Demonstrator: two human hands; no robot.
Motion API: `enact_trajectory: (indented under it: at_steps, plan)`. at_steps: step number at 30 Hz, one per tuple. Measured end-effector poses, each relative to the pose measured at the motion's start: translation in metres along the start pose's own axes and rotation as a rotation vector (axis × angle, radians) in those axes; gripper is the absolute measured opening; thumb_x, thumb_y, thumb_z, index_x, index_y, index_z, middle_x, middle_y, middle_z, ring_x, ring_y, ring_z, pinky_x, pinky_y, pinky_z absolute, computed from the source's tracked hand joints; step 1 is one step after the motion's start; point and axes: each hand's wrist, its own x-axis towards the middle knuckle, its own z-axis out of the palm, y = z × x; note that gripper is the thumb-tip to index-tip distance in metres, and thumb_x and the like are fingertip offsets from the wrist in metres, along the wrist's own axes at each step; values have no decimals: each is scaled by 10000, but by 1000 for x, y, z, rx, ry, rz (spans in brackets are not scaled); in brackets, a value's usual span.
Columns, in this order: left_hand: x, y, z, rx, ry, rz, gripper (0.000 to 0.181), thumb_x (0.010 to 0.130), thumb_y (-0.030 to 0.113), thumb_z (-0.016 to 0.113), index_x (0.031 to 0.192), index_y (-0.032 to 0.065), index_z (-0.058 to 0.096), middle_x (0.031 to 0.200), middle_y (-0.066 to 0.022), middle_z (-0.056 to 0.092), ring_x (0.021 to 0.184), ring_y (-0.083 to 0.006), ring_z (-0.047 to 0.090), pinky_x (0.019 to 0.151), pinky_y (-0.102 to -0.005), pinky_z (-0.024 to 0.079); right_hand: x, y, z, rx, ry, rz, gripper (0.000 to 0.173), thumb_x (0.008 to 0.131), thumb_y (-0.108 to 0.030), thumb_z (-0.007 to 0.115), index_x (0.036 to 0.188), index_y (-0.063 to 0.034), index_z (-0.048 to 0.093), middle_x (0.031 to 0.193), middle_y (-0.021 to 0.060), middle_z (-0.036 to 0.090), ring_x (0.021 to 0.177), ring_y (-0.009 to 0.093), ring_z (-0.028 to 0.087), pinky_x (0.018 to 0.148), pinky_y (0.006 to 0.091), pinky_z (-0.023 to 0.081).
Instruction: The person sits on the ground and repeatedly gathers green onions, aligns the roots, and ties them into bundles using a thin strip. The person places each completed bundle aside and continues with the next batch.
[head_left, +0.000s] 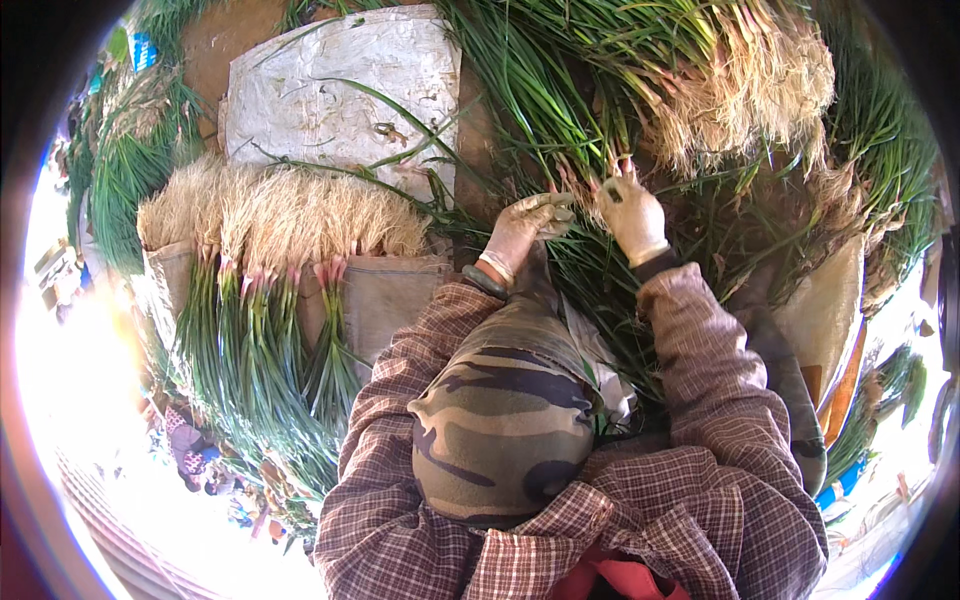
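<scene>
Both my hands wear pale, soiled gloves and are close together above green onion plants with pinkish bases. My left hand (529, 225) is beside the bases of a few stalks, its fingers bent; whether it grips one is unclear. My right hand (632, 217) has its fingers curled at the pink bases of green onions (621, 163); its fingertips are partly hidden. A large heap of green onions with pale stringy roots (757, 90) lies beyond my right hand. To the left, sorted green onions (255, 337) lie with their roots (292, 214) in a row.
A dirty white woven sheet (345, 90) lies at the upper left, with loose leaves on it. Grey-brown sacking (397, 300) lies under the sorted row. More green onions (127, 180) are piled at the far left. A pale sack (825, 315) stands at the right. My camouflage-covered knee (502, 435) is between my arms.
</scene>
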Motion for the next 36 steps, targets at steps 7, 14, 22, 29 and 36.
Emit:
enact_trajectory:
  at_steps: [7,14,22,29,36]
  plan:
    - [-8,0,2,-263,-63,13,282,984,188,557,1189,9,633,1122,-71,683,992,-168,656,860,-291,536,-49,-25,9,533,-238,-22,343,915,-350,654,1033,-28,657,935,145,689,836,250,671,753,371,521]
    - [-6,-12,-4,59,-223,23,334,939,302,640,1148,42,648,1069,-58,690,985,-151,656,852,-276,505,-9,-45,-2,323,-277,-18,560,860,-410,706,1167,51,629,1148,252,647,1057,342,652,904,376,515]
    - [-2,-16,-12,71,-94,-16,334,999,284,544,1221,53,640,969,-46,710,877,-112,644,775,-243,496,14,64,-221,716,347,-59,277,970,-255,561,1156,-62,632,996,47,675,825,104,597,770,235,473]
    - [0,-29,-19,-2,29,-22,282,980,176,570,1220,43,637,966,-58,709,855,-130,660,760,-247,500,25,179,-374,-1067,406,798,555,980,-473,477,1433,-152,461,1418,127,510,1232,318,557,1082,427,401]
    - [8,-25,-9,79,44,-44,286,966,241,612,1175,52,659,1011,-44,708,856,-117,682,683,-209,484,26,51,-124,302,-79,-330,296,944,-70,572,1225,-126,642,1155,118,682,979,152,673,836,259,540]
